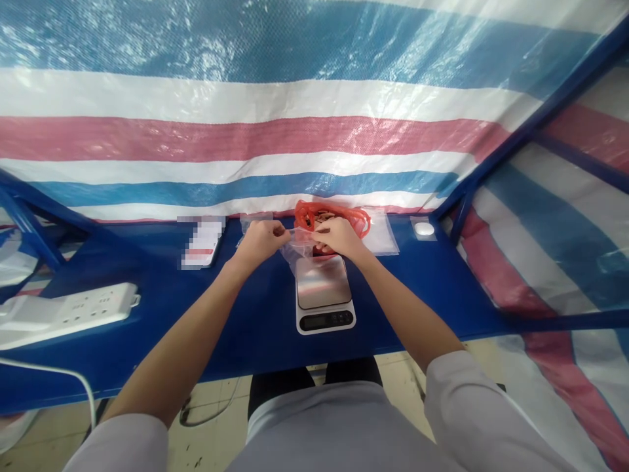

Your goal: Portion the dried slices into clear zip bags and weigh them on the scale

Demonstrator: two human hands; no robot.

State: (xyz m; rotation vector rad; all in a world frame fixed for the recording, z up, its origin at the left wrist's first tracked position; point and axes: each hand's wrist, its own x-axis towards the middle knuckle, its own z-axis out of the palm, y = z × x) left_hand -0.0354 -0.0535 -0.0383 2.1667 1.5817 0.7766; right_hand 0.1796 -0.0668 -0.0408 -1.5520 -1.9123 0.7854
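One view: the head camera looks down along both forearms at a blue table (260, 334), with a red, white and blue striped tarp (246, 141) behind it.

Main risk: the thin film of the clear plastic bag (297, 244) hangs from a fingertip pinch, so a loosened grip could drop it onto the kitchen scale (323, 295). A hard or uneven pull could tear or crease it, and the orange-red cord (331, 216) could snag on its edge.

Hands: the left hand (260, 240) and right hand (339, 237) are close together, nearly meeting above the back of the scale, and each pinches the top of the bag.

Bag position: it lies between and just below both hands, its lower part sagging beside the scale's back edge.

Cord position: the loose coil sits just beyond the hands. Whether any of it is inside the bag cannot be told.

Nearby, right: a flat clear sleeve (381, 233) lies beside the cord, and a small white disc (423, 229) sits farther along the table.

Nearby, left: a pixelated rectangular item (201, 242) lies beyond the left hand, and a white power strip (63, 314) sits near the table's edge.
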